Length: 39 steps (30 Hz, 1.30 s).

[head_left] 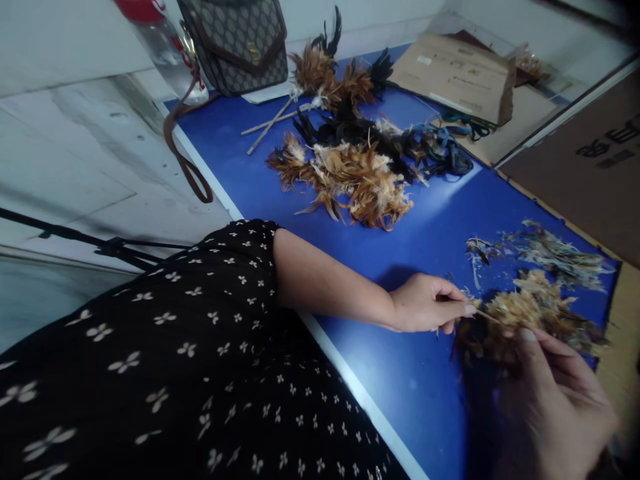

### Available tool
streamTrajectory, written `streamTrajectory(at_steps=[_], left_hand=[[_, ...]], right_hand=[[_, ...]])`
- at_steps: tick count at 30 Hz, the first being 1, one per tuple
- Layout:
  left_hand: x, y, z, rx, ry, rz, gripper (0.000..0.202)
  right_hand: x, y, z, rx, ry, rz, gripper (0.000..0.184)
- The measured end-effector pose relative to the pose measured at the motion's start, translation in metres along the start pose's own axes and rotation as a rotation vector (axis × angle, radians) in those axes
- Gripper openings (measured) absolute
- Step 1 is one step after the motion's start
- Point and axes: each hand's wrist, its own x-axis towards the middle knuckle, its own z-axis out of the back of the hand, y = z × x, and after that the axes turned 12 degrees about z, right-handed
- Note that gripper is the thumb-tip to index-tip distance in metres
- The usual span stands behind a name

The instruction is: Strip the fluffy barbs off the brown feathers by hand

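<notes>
My left hand [427, 303] is closed in a pinch on one end of a thin stick [486, 316], just above the blue table. Near the stick's other end, my right hand [555, 393] is closed, thumb against fingers, by a clump of brown feathers [475, 337]. What exactly sits between its fingertips is partly hidden. Cream-coloured feathers [517, 307] lie right behind the two hands, and a pile of grey-white feathers [560, 253] is farther back.
Across the blue tabletop [420, 247] lie bundles of brown feathers [360, 180], black feathers [350, 130] and two crossed sticks [270, 125]. At the back stand a patterned handbag [240, 43], a bottle [165, 53] and flattened cardboard [455, 70]. A cardboard box [585, 160] borders the right side.
</notes>
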Motion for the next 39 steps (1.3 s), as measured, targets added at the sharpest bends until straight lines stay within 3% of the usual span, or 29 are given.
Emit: streamTrajectory(at_steps=[6, 13, 15, 19, 23, 31, 34, 39], left_hand=[[0.006, 0.004, 0.001, -0.018, -0.036, -0.032, 0.032], [0.013, 0.013, 0.001, -0.011, -0.043, -0.087, 0.025], [0.016, 0.016, 0.003, 0.069, -0.075, -0.198, 0.022], [0.016, 0.016, 0.009, 0.379, -0.187, -0.574, 0.014], [0.008, 0.009, 0.013, 0.539, -0.164, -0.774, 0.016], [0.012, 0.007, 0.013, 0.564, -0.192, -0.776, 0.019], [0.014, 0.010, 0.012, 0.464, -0.136, -0.781, 0.021], [0.010, 0.012, 0.007, 0.287, 0.033, -0.558, 0.017]], right_hand=[[0.008, -0.003, 0.018, 0.002, 0.015, 0.007, 0.049], [0.020, -0.007, 0.032, -0.094, -0.099, 0.096, 0.046], [0.019, -0.003, 0.034, -0.104, -0.096, 0.095, 0.048], [0.017, 0.000, 0.034, -0.063, -0.090, 0.112, 0.047], [0.015, -0.005, 0.029, 0.024, -0.110, 0.159, 0.042], [-0.004, 0.002, 0.025, -0.025, 0.081, 0.065, 0.053], [-0.011, 0.001, 0.023, -0.060, 0.155, 0.058, 0.052], [-0.018, 0.003, 0.013, -0.056, 0.265, 0.054, 0.049]])
